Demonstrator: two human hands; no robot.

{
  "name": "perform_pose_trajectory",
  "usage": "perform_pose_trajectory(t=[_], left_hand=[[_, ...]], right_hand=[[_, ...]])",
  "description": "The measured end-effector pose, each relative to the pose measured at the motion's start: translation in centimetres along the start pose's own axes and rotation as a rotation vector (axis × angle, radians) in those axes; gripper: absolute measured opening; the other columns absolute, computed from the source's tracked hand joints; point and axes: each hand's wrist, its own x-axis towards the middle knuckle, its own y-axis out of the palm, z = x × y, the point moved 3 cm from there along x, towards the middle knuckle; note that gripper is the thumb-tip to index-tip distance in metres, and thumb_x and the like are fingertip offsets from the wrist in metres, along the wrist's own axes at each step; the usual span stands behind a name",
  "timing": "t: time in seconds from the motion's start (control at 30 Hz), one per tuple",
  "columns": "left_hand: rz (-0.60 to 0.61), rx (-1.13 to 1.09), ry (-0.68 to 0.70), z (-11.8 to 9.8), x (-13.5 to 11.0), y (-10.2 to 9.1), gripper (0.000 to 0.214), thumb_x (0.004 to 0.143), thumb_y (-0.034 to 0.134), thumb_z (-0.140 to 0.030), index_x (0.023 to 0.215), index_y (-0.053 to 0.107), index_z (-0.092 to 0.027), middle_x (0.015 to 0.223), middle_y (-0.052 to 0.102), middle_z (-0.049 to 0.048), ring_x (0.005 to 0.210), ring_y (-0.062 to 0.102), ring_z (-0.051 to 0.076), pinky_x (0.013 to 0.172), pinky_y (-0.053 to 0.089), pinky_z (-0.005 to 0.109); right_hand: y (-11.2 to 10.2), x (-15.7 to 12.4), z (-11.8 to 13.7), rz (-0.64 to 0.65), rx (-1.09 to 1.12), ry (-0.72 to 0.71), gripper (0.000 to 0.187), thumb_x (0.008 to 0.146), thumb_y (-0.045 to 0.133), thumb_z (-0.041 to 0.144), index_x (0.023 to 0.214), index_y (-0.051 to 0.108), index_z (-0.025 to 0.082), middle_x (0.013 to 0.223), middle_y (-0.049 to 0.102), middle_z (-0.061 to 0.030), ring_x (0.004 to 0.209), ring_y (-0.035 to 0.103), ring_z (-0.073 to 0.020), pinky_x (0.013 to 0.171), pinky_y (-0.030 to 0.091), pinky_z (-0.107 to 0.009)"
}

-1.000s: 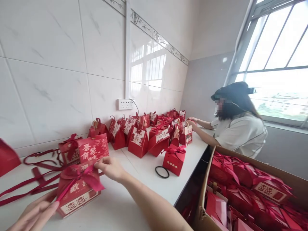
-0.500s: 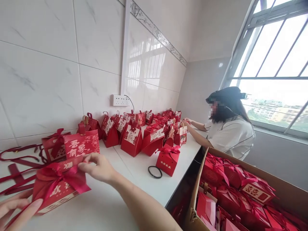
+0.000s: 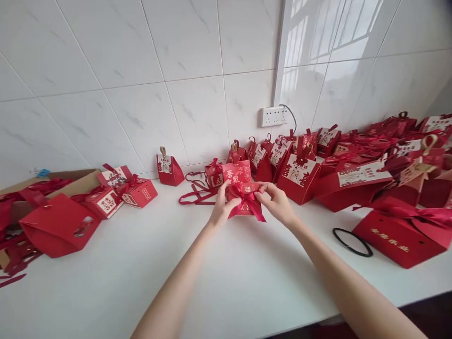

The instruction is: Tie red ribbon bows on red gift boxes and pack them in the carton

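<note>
A small red gift box (image 3: 243, 201) with a red ribbon bow sits on the white counter (image 3: 148, 278), held between both my hands. My left hand (image 3: 221, 207) grips its left side with curled fingers. My right hand (image 3: 277, 201) pinches its right side near the bow. Just behind it stands another red box (image 3: 237, 173) with white characters on it. Loose red ribbons (image 3: 192, 193) lie to the left of the two boxes.
Many red gift boxes (image 3: 353, 176) crowd the counter at the right, against the tiled wall. A black hair tie (image 3: 352, 242) lies beside a low red box (image 3: 402, 233). More red boxes (image 3: 116, 190) and an open carton (image 3: 63, 181) stand at the left. A wall socket (image 3: 274, 116) is above.
The view has swung left, away from the other person and the big carton. My hands have carried the ribboned box away from me, up against the box with characters.
</note>
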Motion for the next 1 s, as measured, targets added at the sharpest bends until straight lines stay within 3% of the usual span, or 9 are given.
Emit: perform_pose_trajectory(t=[0.13, 0.37, 0.5, 0.67, 0.8, 1.0], left_hand=[[-0.084, 0.066, -0.086, -0.2, 0.8, 1.0, 0.040, 0.077, 0.062, -0.037, 0.112, 0.050, -0.021, 0.122, 0.053, 0.0105, 0.117, 0.049, 0.025, 0.098, 0.039, 0.041], [-0.150, 0.157, 0.038, -0.8, 1.0, 1.6, 0.016, 0.080, 0.057, -0.026, 0.095, 0.055, -0.021, 0.105, 0.058, 0.0064, 0.104, 0.055, 0.020, 0.093, 0.042, 0.036], [-0.167, 0.130, 0.074, -0.2, 0.1, 0.6, 0.008, 0.080, 0.056, -0.023, 0.087, 0.055, -0.020, 0.101, 0.055, 0.0059, 0.099, 0.056, 0.018, 0.089, 0.046, 0.033], [-0.184, 0.090, 0.060, 0.2, -1.4, -0.7, 0.013, 0.078, 0.059, -0.029, 0.077, 0.050, -0.020, 0.089, 0.054, 0.0029, 0.085, 0.057, 0.015, 0.079, 0.049, 0.029], [-0.224, 0.091, 0.079, -0.3, -2.2, -1.1, 0.009, 0.079, 0.057, -0.027, 0.076, 0.052, -0.020, 0.082, 0.056, 0.0013, 0.080, 0.057, 0.015, 0.075, 0.049, 0.027], [-0.128, 0.015, -0.057, 0.2, -2.0, -1.2, 0.013, 0.075, 0.058, -0.026, 0.086, 0.059, -0.019, 0.087, 0.062, 0.0025, 0.085, 0.058, 0.017, 0.076, 0.046, 0.028]], right_hand=[[0.1, -0.2, -0.1, 0.008, -0.016, -0.012, 0.020, 0.077, 0.058, 0.036, 0.069, 0.049, 0.021, 0.113, 0.060, -0.0082, 0.103, 0.056, -0.0236, 0.075, 0.051, -0.037], [-0.1, 0.0, -0.4, -0.020, -0.036, -0.045, 0.019, 0.077, 0.058, 0.036, 0.069, 0.049, 0.021, 0.114, 0.058, -0.0079, 0.104, 0.055, -0.0224, 0.072, 0.054, -0.036], [-0.5, 0.2, -0.2, 0.036, -0.060, -0.039, 0.020, 0.078, 0.058, 0.037, 0.069, 0.049, 0.021, 0.117, 0.059, -0.0088, 0.109, 0.055, -0.0239, 0.078, 0.051, -0.038], [-0.4, 0.2, -0.1, 0.137, -0.003, -0.041, 0.020, 0.079, 0.060, 0.037, 0.074, 0.051, 0.020, 0.120, 0.058, -0.0104, 0.111, 0.055, -0.0239, 0.091, 0.045, -0.043], [0.0, 0.1, -0.1, 0.149, 0.109, 0.026, 0.026, 0.079, 0.061, 0.041, 0.073, 0.049, 0.019, 0.124, 0.057, -0.0109, 0.108, 0.058, -0.0235, 0.092, 0.046, -0.044], [-0.2, 0.0, -0.2, 0.181, 0.332, 0.237, 0.033, 0.078, 0.061, 0.047, 0.070, 0.049, 0.018, 0.131, 0.053, -0.0083, 0.100, 0.060, -0.0213, 0.085, 0.052, -0.044]])
